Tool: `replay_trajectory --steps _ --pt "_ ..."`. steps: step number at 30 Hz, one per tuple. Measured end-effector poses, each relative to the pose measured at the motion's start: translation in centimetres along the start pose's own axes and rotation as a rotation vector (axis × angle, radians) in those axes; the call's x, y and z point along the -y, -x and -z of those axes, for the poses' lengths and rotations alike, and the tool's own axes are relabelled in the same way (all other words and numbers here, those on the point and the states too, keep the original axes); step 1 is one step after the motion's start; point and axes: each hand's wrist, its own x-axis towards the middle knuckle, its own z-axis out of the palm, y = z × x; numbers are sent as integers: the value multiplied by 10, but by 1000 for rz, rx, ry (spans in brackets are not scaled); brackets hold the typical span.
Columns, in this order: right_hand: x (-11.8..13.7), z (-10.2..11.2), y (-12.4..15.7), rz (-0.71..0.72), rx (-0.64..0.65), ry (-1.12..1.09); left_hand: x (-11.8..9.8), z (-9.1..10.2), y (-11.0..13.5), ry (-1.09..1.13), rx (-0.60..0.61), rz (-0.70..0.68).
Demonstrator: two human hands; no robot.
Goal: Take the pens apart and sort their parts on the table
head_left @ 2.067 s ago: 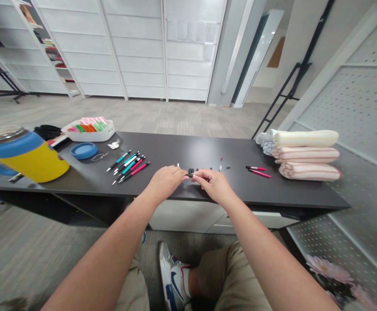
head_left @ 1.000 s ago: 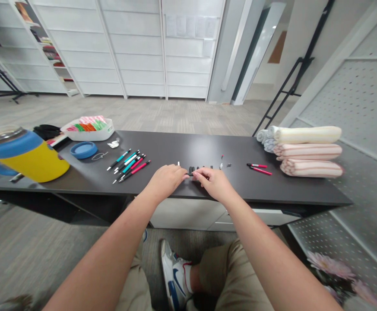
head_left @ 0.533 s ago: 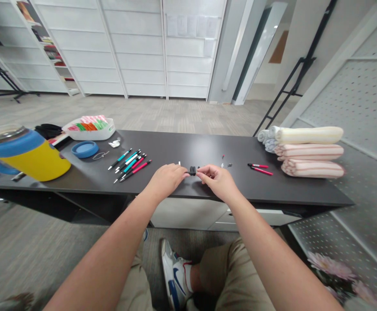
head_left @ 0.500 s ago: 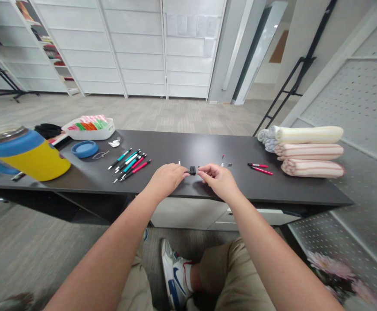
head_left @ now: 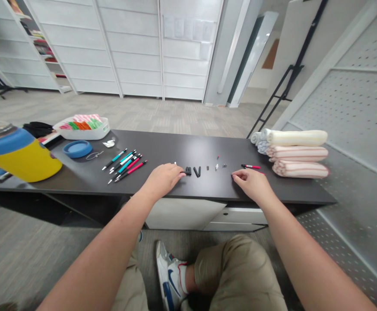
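Observation:
My left hand (head_left: 164, 179) rests low over the dark tabletop, its fingers closed on a small black part (head_left: 188, 171). Just right of it, two short black sticks (head_left: 197, 172) lie in a V shape. My right hand (head_left: 253, 185) is further right with thumb and fingertips pinched together; whatever they grip is too small to name. Beyond that hand lies a red and black pen (head_left: 251, 166), with a second red one mostly hidden by the fingers. Tiny pieces, including a white one (head_left: 217, 166) and a red one (head_left: 218, 157), are scattered between my hands.
Several teal, white and red pens (head_left: 125, 166) lie left on the desk (head_left: 162, 144). Further left are a blue lid (head_left: 77, 149), a white basket (head_left: 102, 131) of colourful packets and a tilted yellow-blue jug (head_left: 29, 157). Rolled towels (head_left: 300, 153) are stacked at right.
My right hand has moved right, away from my left hand, to beside the red pens. Black sticks now show on the desk between the hands. The view has shifted slightly.

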Motion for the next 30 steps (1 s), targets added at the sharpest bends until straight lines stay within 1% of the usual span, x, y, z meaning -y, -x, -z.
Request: replay_trajectory --steps 2,6,9,12,17,23,26,28,30 --pt "-1 -1 -7 -37 5 6 0 -1 -1 0 0 -4" --pt "0 -14 -22 -87 -43 -36 0 0 -1 -1 1 2" --pt "-3 -23 -32 -95 -83 -88 0 0 0 5 -2 6" --pt "-6 -26 -37 -85 -108 -113 0 0 -1 12 2 7" --pt "-5 -26 -36 -55 -122 -125 -1 0 -2 12 0 7" --pt "-2 -27 -35 -37 -137 -205 -1 0 1 -6 -17 -2" --pt "1 -24 -32 -30 -183 -208 -1 0 0 -31 -23 -5" --pt "7 -21 -26 7 -235 -213 -2 1 -1 -48 -20 -15" --pt "19 -19 -17 83 -239 -242 -3 2 -2 -65 -15 -30"
